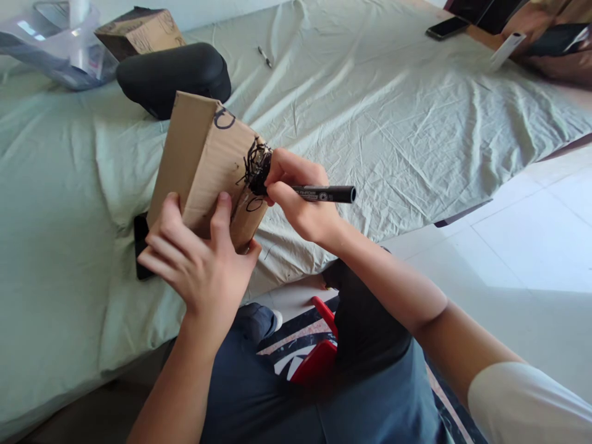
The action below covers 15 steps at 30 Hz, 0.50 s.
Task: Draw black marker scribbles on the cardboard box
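A brown cardboard box (189, 154) is tilted on the cloth, with a dense black scribble (258, 166) and hand-drawn loops on its side. My left hand (203, 256) steadies the box, fingers spread over its near faces and thumb at the lower corner. Between the thumb and fingers of my right hand (303, 194) is a black marker (330, 194). The marker's tip is hidden behind my fingers, right at the scribbled patch. Partly under the box and my left fingers lies a dark flat object (141, 246), perhaps a phone.
Pale green cloth (370, 123) covers the table in wrinkles. Behind the box are a black hard case (176, 74), another marked cardboard box (143, 34) and a clear plastic bin (60, 55). A pen (265, 57) lies further back; a phone (447, 28) is at the far right.
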Each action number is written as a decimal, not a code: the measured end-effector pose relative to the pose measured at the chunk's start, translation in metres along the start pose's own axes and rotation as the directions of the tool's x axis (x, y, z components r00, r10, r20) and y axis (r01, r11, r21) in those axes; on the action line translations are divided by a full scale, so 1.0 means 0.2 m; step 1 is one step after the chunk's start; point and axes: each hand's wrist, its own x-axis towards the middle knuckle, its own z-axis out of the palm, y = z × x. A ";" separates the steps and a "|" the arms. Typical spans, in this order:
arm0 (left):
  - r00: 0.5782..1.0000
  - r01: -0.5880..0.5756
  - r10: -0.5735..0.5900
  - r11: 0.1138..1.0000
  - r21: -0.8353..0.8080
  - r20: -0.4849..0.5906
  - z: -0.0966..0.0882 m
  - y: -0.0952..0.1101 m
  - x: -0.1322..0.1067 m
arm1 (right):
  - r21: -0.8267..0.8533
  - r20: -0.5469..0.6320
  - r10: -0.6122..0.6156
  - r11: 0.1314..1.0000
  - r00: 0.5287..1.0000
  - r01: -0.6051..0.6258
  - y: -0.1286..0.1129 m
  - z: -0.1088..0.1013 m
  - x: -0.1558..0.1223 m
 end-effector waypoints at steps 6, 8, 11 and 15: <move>1.000 0.004 -0.005 1.000 0.010 0.006 -0.02 -0.01 0.01 | -0.125 0.024 0.099 0.988 0.995 -0.096 0.00 0.02 0.00; 1.000 -0.002 0.002 1.000 0.014 0.001 -0.02 -0.01 0.01 | -0.101 0.031 0.061 0.993 0.998 -0.058 -0.01 0.03 0.00; 1.000 -0.005 0.005 1.000 0.018 0.001 -0.03 -0.02 0.01 | -0.085 0.032 0.001 0.996 0.999 0.002 0.00 0.04 -0.01; 1.000 0.011 -0.011 1.000 -0.007 0.009 -0.03 -0.03 0.01 | -0.166 0.050 0.019 0.986 0.999 -0.011 0.02 0.05 -0.01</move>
